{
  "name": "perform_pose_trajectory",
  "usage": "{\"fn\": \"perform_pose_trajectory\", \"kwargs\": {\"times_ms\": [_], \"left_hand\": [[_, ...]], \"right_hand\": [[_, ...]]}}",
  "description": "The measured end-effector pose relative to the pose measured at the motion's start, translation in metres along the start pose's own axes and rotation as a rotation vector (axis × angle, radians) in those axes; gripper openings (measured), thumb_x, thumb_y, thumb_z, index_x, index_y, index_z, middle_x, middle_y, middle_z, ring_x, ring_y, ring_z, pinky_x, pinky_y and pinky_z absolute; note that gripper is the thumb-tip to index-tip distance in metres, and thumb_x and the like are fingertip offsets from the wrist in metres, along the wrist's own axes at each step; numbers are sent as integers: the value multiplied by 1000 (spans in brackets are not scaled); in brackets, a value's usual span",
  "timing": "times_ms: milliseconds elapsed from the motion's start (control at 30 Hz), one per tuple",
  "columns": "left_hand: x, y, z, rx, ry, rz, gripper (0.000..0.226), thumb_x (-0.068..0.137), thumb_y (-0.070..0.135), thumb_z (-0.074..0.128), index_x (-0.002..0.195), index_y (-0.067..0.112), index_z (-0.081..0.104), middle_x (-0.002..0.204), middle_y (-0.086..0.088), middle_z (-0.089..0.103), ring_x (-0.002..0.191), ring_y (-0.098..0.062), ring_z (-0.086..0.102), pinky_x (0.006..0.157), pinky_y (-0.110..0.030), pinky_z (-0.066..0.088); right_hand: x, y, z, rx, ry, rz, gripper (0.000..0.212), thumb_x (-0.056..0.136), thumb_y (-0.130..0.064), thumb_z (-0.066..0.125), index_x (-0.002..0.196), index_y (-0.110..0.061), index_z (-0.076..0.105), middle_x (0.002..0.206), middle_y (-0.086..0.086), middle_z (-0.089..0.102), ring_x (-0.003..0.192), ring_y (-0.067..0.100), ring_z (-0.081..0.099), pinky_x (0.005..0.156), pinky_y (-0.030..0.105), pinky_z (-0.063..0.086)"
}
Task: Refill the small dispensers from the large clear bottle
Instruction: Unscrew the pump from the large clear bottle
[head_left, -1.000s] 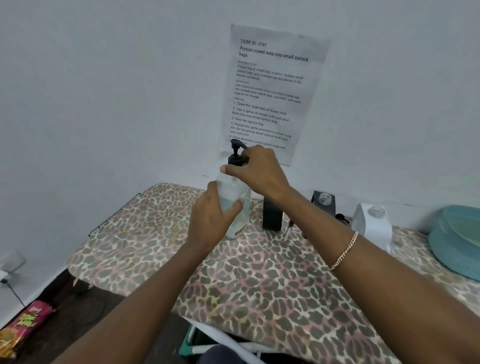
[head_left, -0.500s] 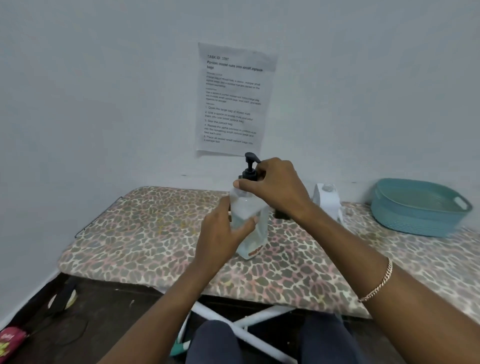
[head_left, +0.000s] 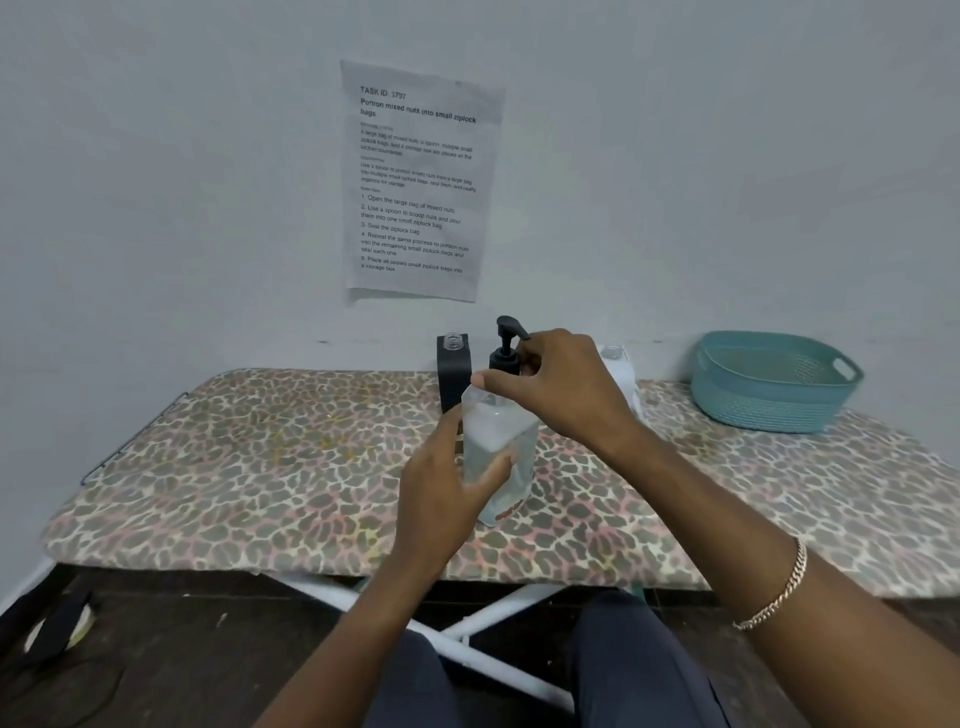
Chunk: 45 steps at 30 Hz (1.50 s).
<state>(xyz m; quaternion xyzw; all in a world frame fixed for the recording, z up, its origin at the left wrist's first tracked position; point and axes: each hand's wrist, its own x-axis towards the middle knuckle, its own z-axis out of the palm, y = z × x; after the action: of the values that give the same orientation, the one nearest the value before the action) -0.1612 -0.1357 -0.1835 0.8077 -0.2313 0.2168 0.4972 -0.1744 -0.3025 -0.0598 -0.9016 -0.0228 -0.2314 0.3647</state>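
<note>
The left hand (head_left: 447, 480) is curled round the body of the bottle (head_left: 519, 441), which stands on the board (head_left: 260, 467) with its long axis near vertical. Directly above, the pump (head_left: 506, 348) collar is pinched by the right hand (head_left: 563, 389). Unscrewing would turn about that axis. The black dispenser (head_left: 453, 379) and white dispenser (head_left: 628, 384) stand uncapped just behind.

Bottle (head_left: 511, 431) pulled forward, away from the wall (head_left: 208, 208).
The left hand (head_left: 447, 483) and right hand (head_left: 561, 384) have drawn it from beside the black dispenser (head_left: 453, 371) to the middle of the surface (head_left: 234, 467); the view has swung right, showing the whole basket (head_left: 769, 384).
</note>
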Motion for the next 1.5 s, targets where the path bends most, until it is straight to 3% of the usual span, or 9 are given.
{"fn": "perform_pose_trajectory", "kwargs": {"times_ms": [167, 400, 867, 1000, 1100, 1167, 1267, 1367, 1500], "left_hand": [[-12, -2, 4, -85, 44, 7, 57, 91, 62, 72, 142, 59, 46, 119, 40, 62, 111, 12, 65, 81, -8, 54], [-16, -7, 6, -86, 34, 21, 55, 93, 59, 73, 140, 59, 46, 115, 44, 61, 105, 16, 65, 80, -7, 53], [-14, -7, 4, -95, 6, 0, 59, 93, 49, 76, 145, 33, 56, 113, 30, 65, 99, 23, 62, 78, -3, 50], [-14, -8, 5, -86, -2, -2, 58, 93, 51, 75, 145, 33, 57, 113, 28, 65, 98, 24, 61, 80, -2, 49], [-14, -7, 5, -63, 3, 8, 59, 93, 52, 74, 145, 33, 56, 114, 29, 64, 98, 25, 59, 81, -1, 49], [-13, -7, 5, -59, -4, 10, 58, 94, 50, 74, 146, 33, 55, 117, 26, 66, 98, 25, 60, 82, -2, 49], [-14, -6, 5, -62, -8, 10, 59, 94, 49, 75, 148, 33, 55, 119, 25, 66, 97, 25, 60, 82, -2, 50], [-13, -7, 5, -62, -10, 10, 59, 94, 49, 75, 147, 33, 55, 119, 25, 66, 97, 23, 60, 84, -4, 51], [-13, -6, 3, -71, -2, 8, 56, 94, 49, 75, 145, 41, 53, 112, 37, 63, 99, 22, 61, 81, -4, 50]], "right_hand": [[-5, -2, 0, 6, 15, -5, 41, 78, -54, 87, 77, -19, 66, 67, -8, 62, 60, 6, 56, 56, 27, 43], [-7, -6, 2, 3, 67, 17, 55, 76, -61, 87, 84, -11, 65, 77, 3, 69, 73, 22, 66, 65, 40, 53], [-2, -10, 0, -78, -52, -80, 40, 94, -44, 75, 73, -13, 60, 66, -3, 56, 59, 10, 50, 57, 27, 35], [2, -10, -8, 1, -147, -51, 30, 96, -37, 73, 107, -9, 73, 112, 3, 64, 95, 18, 65, 86, 37, 54], [1, -9, -11, 123, -200, -5, 24, 97, -27, 73, 115, -11, 75, 127, 3, 62, 109, 23, 69, 104, 48, 53], [-2, -9, -8, 219, -169, 23, 30, 93, -32, 78, 116, -14, 72, 124, 6, 66, 107, 22, 71, 103, 49, 55], [-6, -8, -1, 227, -51, 46, 54, 79, -47, 90, 120, -28, 60, 107, 4, 68, 90, 10, 66, 82, 31, 55], [-7, -9, 6, 248, -8, 54, 50, 79, -42, 91, 111, -27, 57, 101, -11, 64, 86, 0, 61, 71, 19, 46], [-10, -1, 9, 413, -35, 28, 20, 97, -13, 75, 117, -13, 69, 115, 4, 76, 110, 20, 72, 102, 39, 57]]}}
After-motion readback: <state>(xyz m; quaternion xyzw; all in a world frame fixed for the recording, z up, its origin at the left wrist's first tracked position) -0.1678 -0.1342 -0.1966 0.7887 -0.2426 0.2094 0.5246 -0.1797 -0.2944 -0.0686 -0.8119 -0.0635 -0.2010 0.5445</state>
